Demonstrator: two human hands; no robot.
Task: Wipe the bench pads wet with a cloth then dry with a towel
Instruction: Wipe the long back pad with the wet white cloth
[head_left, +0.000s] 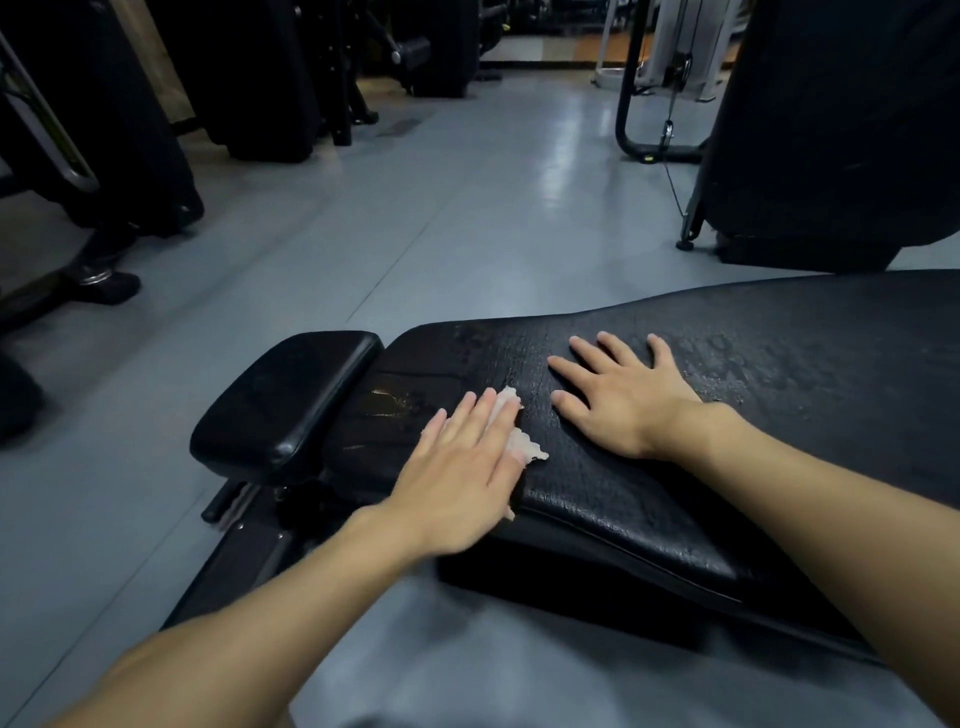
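L hand (457, 457) flat, pressing cloth (519, 431) on pad (649, 467); R hand (623, 395) just beside, fingers spread, holding nothing.

The left hand (462, 457) lies flat, with straight fingers, on a white cloth (525, 442) and presses it on the long black bench pad (779, 374) near the pad's left end. The right hand (623, 397) rests flat on the same pad, fingers spread. Water drops shine on the pad's right part. A small black pad (291, 400) stands just beside the left end.
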